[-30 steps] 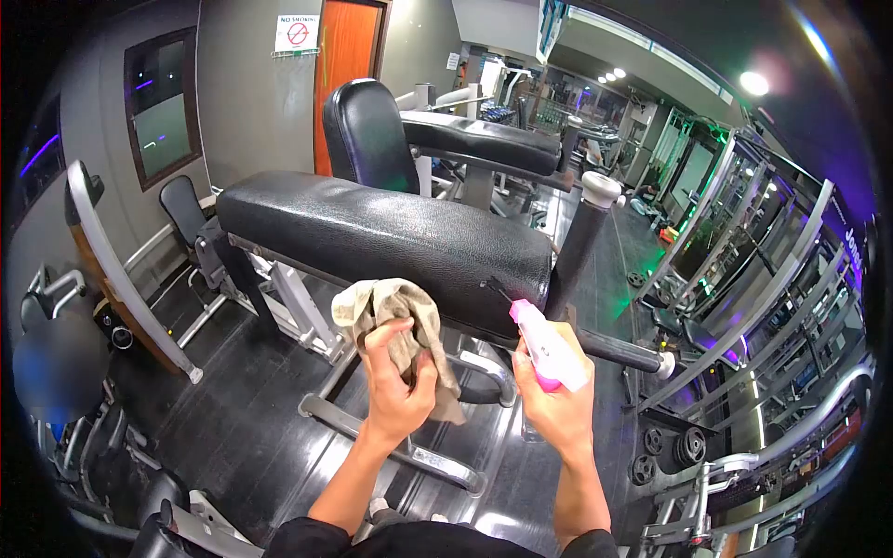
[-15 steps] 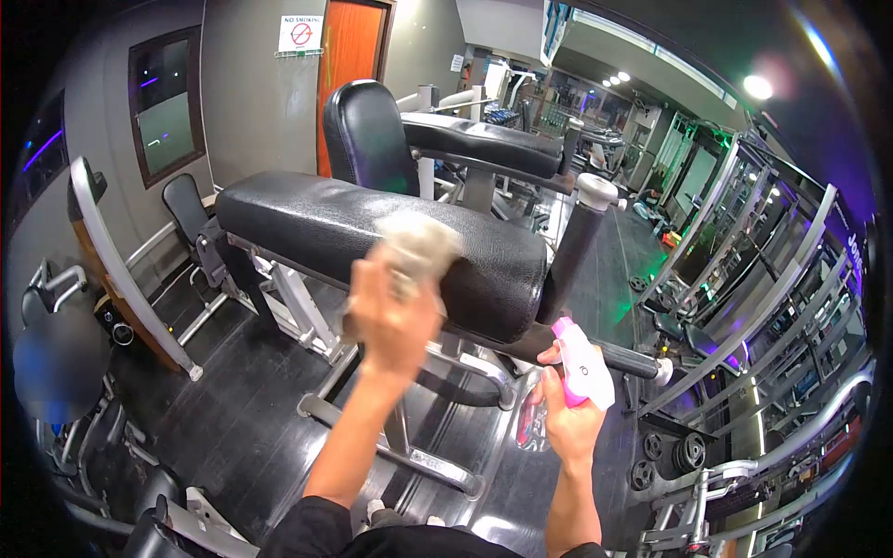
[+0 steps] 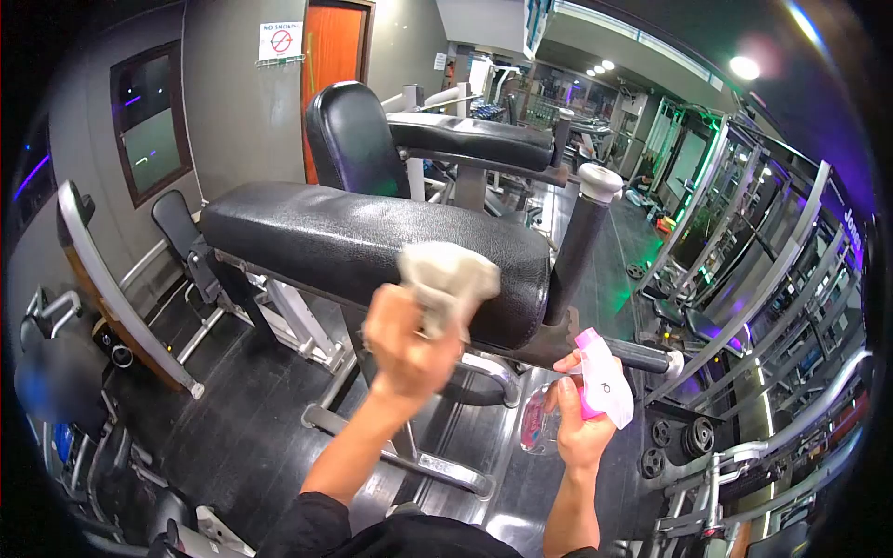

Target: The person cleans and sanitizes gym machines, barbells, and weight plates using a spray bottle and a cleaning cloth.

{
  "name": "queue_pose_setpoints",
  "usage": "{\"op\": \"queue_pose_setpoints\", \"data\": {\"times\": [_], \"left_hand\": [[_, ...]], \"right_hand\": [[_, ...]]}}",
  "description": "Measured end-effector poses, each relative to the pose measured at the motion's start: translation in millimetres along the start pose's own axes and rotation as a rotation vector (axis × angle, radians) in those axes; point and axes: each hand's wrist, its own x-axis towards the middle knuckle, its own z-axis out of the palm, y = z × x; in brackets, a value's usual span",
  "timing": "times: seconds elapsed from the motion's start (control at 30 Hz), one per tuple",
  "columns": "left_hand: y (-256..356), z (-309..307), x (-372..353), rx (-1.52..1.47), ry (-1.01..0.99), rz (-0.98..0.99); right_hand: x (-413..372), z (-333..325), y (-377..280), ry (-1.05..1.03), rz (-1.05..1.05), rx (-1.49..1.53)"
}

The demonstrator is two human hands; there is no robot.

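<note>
My left hand (image 3: pixel 409 349) is closed on a whitish cloth (image 3: pixel 448 277), which lies against the front side of a long black padded armrest (image 3: pixel 372 223). To the right, below the end of the pad, my right hand (image 3: pixel 581 428) grips a spray bottle (image 3: pixel 606 389) with a white and pink head. The bottle's clear body with a pink label shows to the left of that hand. A black upright handle (image 3: pixel 579 244) with a pale round cap rises beside the pad's right end.
Behind the pad stand a black backrest (image 3: pixel 353 139) and a second padded arm (image 3: pixel 473 139). A curved grey frame (image 3: pixel 126 288) is at left, near a blurred person (image 3: pixel 60 381). Weight plates (image 3: pixel 698 435) and metal racks are at right. Frame legs stand below the pad.
My left hand and the cloth have moved right and slightly down, onto the pad's front side. My right hand with the bottle sits slightly farther right. The view has shifted a little.
</note>
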Motion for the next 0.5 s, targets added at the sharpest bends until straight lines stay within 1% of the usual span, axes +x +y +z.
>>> {"op": "queue_pose_setpoints", "data": {"times": [0.03, 0.07, 0.1, 0.17, 0.23, 0.3, 0.33, 0.37, 0.4, 0.43, 0.5], "left_hand": [[-10.5, -12.5, 9.7, 0.179, 0.008, 0.019], [-27.2, -22.0, 11.1, 0.3, -0.056, -0.033], [-39.2, -26.6, 17.1, 0.299, 0.005, -0.097], [-46.6, -30.2, 27.9, 0.194, 0.106, -0.153], [-40.6, -28.9, 14.6, 0.218, -0.005, -0.191], [-25.5, -26.6, 11.6, 0.255, -0.063, -0.023], [-13.8, -23.7, 13.2, 0.172, -0.07, -0.015], [-1.8, -21.9, 12.4, 0.101, -0.106, -0.051], [7.1, -20.5, 10.7, 0.037, -0.13, 0.008], [15.4, -18.8, 9.6, -0.076, -0.16, 0.023], [24.1, -12.8, 4.9, -0.175, -0.249, 0.08]], "right_hand": [[-0.4, 4.0, 0.8, 0.009, 0.002, -0.001], [-0.4, 9.1, 1.4, 0.026, 0.022, 0.026], [-0.7, 14.5, 2.3, 0.042, 0.042, 0.053], [-3.0, 23.2, 5.3, 0.051, 0.04, 0.069], [-7.3, 31.5, 7.9, 0.063, 0.037, 0.075], [-10.2, 36.9, 8.9, 0.057, 0.016, 0.093], [-11.0, 38.1, 6.3, 0.056, 0.011, 0.06], [-12.0, 38.2, 7.2, 0.059, 0.008, 0.059], [-13.5, 36.8, 8.7, 0.072, -0.003, 0.013], [-15.1, 36.3, 8.8, 0.086, -0.012, -0.033], [-15.4, 40.2, 6.4, 0.108, -0.013, -0.013]]}}
